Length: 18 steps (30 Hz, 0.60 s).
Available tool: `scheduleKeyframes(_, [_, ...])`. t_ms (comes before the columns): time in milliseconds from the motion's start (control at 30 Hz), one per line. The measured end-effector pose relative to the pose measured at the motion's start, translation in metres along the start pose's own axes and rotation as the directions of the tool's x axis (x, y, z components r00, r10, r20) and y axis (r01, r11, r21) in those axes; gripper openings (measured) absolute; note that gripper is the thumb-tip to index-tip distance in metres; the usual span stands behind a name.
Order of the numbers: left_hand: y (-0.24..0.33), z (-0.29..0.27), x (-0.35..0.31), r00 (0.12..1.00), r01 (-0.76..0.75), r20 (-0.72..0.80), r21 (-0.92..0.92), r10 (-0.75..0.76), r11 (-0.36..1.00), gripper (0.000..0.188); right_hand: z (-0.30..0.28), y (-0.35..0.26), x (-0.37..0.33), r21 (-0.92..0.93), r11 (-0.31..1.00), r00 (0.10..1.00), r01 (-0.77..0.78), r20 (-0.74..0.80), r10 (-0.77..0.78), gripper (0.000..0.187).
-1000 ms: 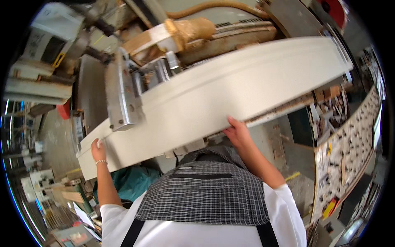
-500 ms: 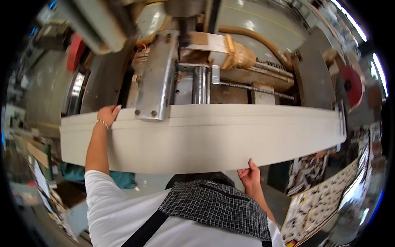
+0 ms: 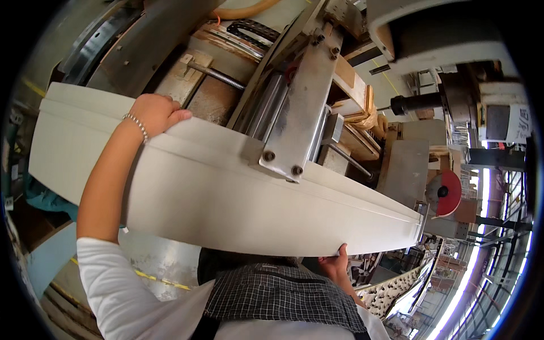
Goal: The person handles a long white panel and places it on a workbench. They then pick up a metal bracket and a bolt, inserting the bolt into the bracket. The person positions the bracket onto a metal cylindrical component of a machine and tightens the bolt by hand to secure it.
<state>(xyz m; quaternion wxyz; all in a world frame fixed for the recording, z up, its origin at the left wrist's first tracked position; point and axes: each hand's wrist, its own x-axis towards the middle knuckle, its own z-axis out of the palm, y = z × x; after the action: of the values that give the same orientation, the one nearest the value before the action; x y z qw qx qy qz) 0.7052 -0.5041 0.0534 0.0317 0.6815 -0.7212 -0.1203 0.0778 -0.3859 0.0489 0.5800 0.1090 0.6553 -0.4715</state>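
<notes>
A long cream-white panel point(image 3: 226, 192) with stepped lines along its far edge lies across the machine in front of me. My left hand point(image 3: 158, 114) is closed over the panel's far edge near its left part; the fingertips are hidden beyond the edge. At the near edge, right of my body, my right hand point(image 3: 336, 264) grips the panel with the thumb on top and the fingers underneath, mostly hidden. A metal bar point(image 3: 306, 107) with bolts reaches over the panel's far edge between my hands.
Beyond the panel are steel rollers point(image 3: 268, 105), a threaded rod point(image 3: 218, 75) and a wooden block point(image 3: 349, 82). To the right stands a red round guard point(image 3: 449, 192). A large machine housing point(image 3: 436, 34) overhangs at the upper right. A spotted board point(image 3: 391, 289) lies at the lower right.
My view has turned to the right, so the machine appears tilted and nearer. Both hands keep their places on the panel's edges.
</notes>
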Motion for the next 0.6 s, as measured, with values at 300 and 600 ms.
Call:
scheduleKeyframes(300, [0.002,-0.002,0.003,0.998,-0.008,-0.062,-0.056,0.005,0.998,0.045,0.008,0.01,-0.007,0.036,0.999,0.998,0.039,0.05,-0.041,0.055])
scheduleKeyframes(600, [0.01,-0.006,0.006,0.996,0.094,0.007,0.004,-0.094,0.996,0.054,-0.004,0.01,0.003,0.217,0.973,0.981,0.083,0.154,-0.118,0.048])
